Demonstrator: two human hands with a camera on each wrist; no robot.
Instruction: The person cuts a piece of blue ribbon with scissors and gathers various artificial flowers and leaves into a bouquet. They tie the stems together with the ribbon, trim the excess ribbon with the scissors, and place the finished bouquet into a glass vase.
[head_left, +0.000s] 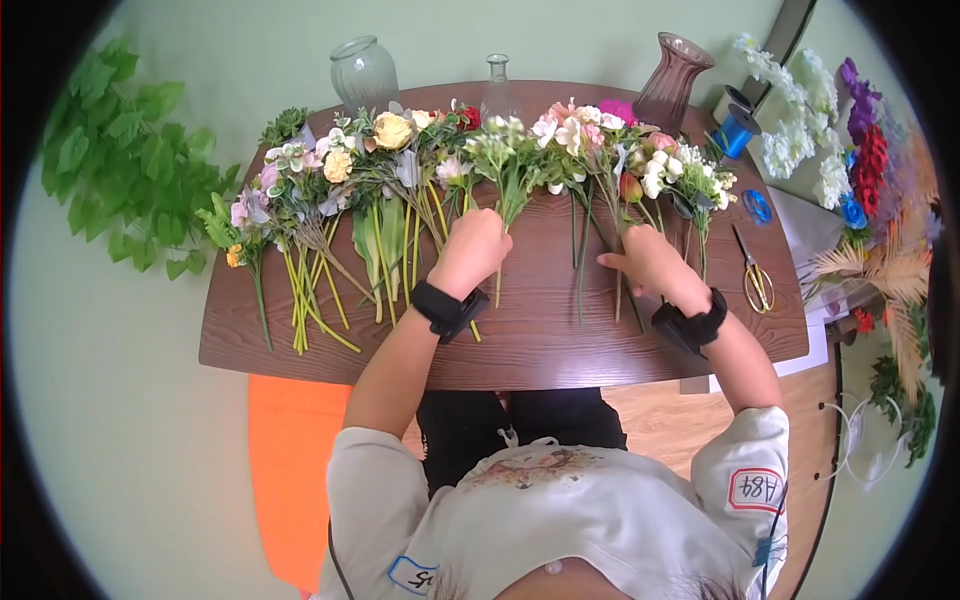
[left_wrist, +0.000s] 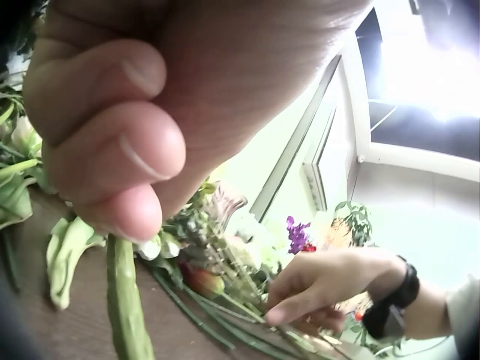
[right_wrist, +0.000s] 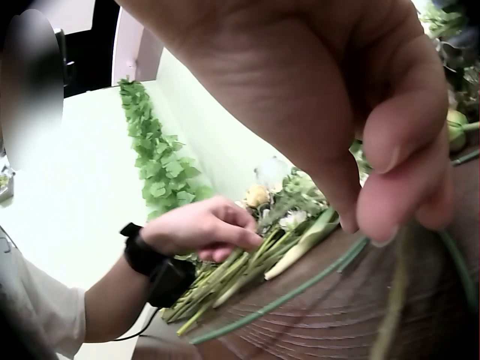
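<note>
Spray of small white flowers (head_left: 503, 150), green-leaved: just above the left hand (head_left: 470, 245), over the middle of the tabletop (head_left: 540, 360).

Left hand: fingers curled closed round the spray's green stem (left_wrist: 127, 304). Head view gives mostly the back of the hand; left wrist view gives the bent fingers, the stem running out beneath.

Right hand (head_left: 655, 262): among the stems on the right. Right wrist view adds bent fingers, thumb tip close to them, and a brown stem (right_wrist: 396, 292) directly below; whether they have hold of it, cannot tell.

Scissors (head_left: 757, 285), gold-handled: right of the right hand, head view only.

Purple vase (head_left: 675, 85), green vase (head_left: 365, 75), clear bottle (head_left: 497, 90): along the far edge, behind the flowers.

Bright light (left_wrist: 435, 82): overhead, left wrist view only.
</note>
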